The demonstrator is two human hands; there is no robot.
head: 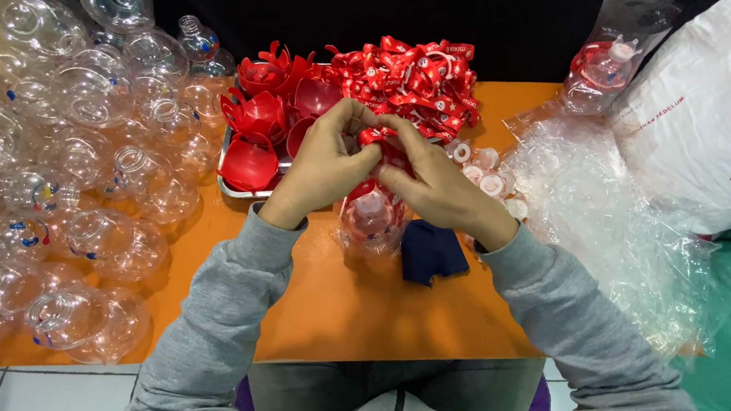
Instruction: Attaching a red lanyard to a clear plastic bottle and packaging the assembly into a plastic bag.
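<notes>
strap: red printed ribbon (380,140), pinched between both hands' fingertips above the bottle
bottle: small clear plastic one (372,216), red-collared, standing on the orange table under the hands

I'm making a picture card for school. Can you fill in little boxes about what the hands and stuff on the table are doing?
Left hand: pinches a red strap
Right hand: pinches the same strap
Below hands: clear bottle, upright
Table: orange
Left side: pile of clear round bottles
Behind hands: metal tray of red cups, heap of red straps
Near right wrist: dark blue cloth
Right side: clear plastic bags
</notes>
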